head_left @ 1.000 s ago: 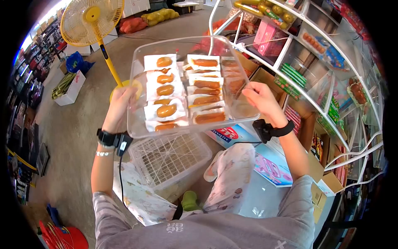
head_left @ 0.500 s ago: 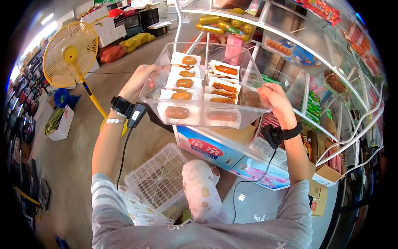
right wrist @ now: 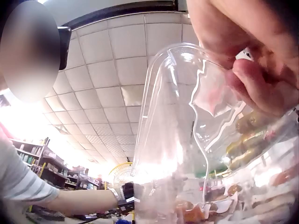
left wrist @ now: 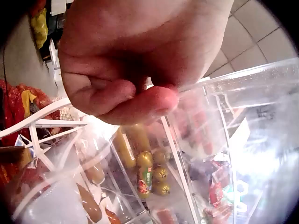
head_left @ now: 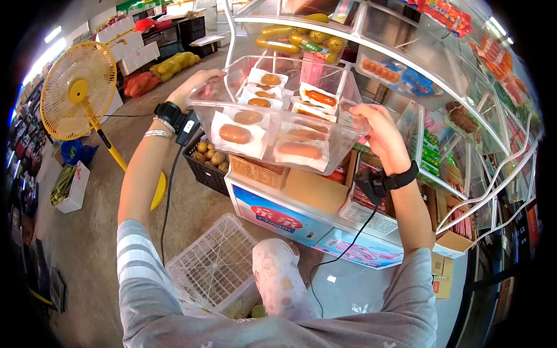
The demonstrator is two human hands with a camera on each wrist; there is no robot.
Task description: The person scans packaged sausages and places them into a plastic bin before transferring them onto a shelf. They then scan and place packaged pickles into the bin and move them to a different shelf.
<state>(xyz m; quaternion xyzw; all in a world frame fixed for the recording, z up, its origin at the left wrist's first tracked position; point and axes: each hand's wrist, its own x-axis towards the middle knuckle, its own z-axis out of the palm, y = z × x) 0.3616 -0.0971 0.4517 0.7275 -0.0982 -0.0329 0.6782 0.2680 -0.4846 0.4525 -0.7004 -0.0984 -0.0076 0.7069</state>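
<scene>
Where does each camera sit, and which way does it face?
Head: head-worn, faces forward and down at the clear bin; shows left hand, right hand, sleeves, one leg.
Left wrist: strapped there, faces the clear bin; only the left hand shows.
Right wrist: strapped there, faces the clear bin and ceiling; right hand, left arm and head show.
Head and left wrist share yellow-green packs.

Clear open-topped plastic bin point(head_left: 342, 148), held raised; inside, glossy brown sausages point(head_left: 234, 134) on white wrappers point(head_left: 259, 140), two rows.
</scene>
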